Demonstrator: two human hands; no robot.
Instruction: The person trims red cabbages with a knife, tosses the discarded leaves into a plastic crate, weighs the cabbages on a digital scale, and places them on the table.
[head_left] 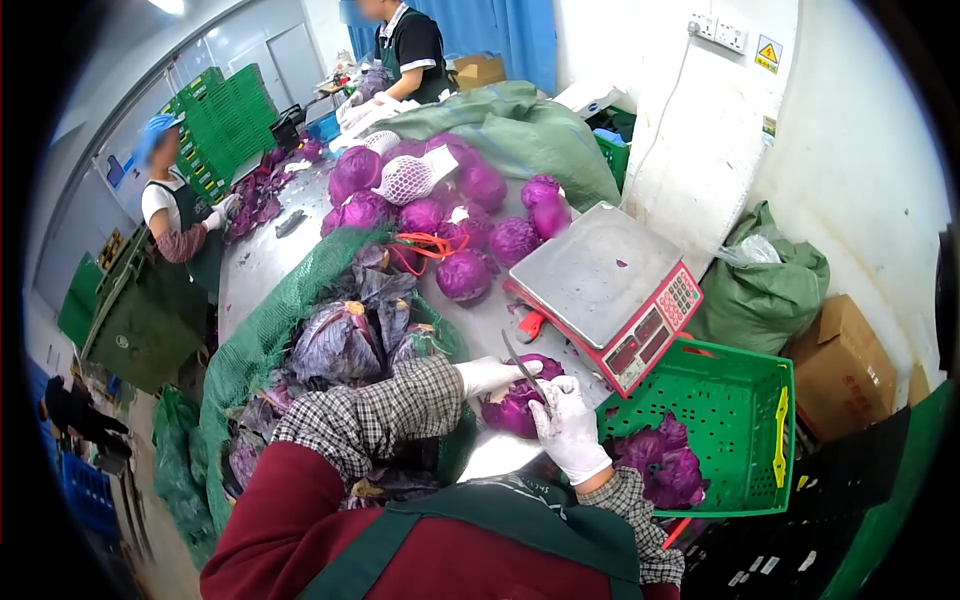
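A red cabbage (512, 412) sits on the metal table right in front of me. My left hand (492, 377), in a white glove, grips its upper left side. In my gloved right hand (570, 428) is a knife (522, 363), closed in the fingers, its blade pointing up and away across the cabbage. The exact spot where the edge meets the cabbage cannot be made out. Left of my hands, a green mesh sack (262, 322) lies open, full of untrimmed cabbages (338, 340) with dark outer leaves.
A weighing scale (600, 285) stands right of centre. Below it, a green crate (745, 425) holds purple leaves (662, 462). Several trimmed cabbages (465, 275) lie farther back, near a big green sack (510, 135). Two co-workers (185, 215) stand at the far table edges.
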